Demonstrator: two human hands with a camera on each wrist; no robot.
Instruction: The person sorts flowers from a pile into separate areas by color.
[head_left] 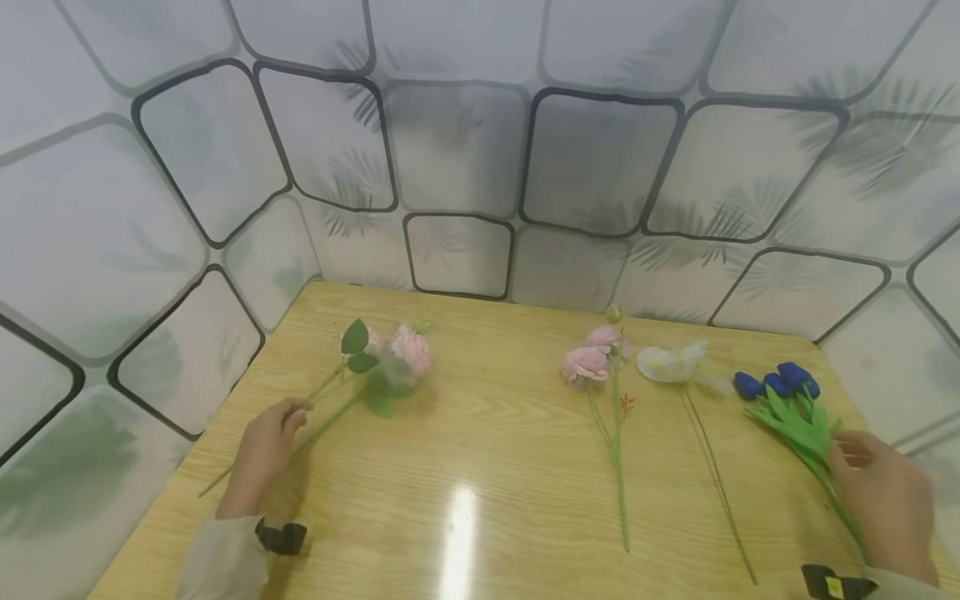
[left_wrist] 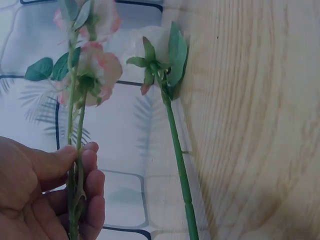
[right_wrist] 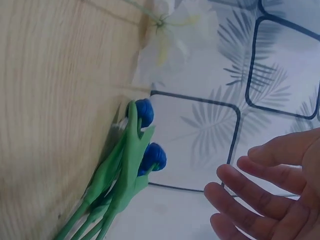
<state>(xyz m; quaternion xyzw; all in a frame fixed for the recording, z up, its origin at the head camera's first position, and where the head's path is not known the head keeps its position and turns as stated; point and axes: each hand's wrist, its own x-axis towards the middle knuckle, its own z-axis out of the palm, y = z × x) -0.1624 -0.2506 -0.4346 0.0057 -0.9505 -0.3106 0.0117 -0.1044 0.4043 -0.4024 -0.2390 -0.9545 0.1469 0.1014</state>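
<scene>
My left hand [head_left: 264, 446] pinches the thin stem of a pink rose spray [left_wrist: 97, 75] between thumb and fingers. The spray has two pink-edged blooms and green leaves, raised above the table in the left wrist view. Beside it a white rose [left_wrist: 150, 42] with a thick green stem lies on the table. My right hand [head_left: 888, 496] hovers by the blue tulips [head_left: 795, 379] at the table's right side, its fingers loosely bent. In the right wrist view, nothing is between those fingers, and the tulips with their green leaves lie apart from them.
Toward the right of the wooden table [head_left: 517, 433] lie a pink flower stem [head_left: 587, 365] with a small red sprig and a white, thin-petalled flower [head_left: 671, 362]. A patterned wall covering [head_left: 457, 150] stands behind and at both sides.
</scene>
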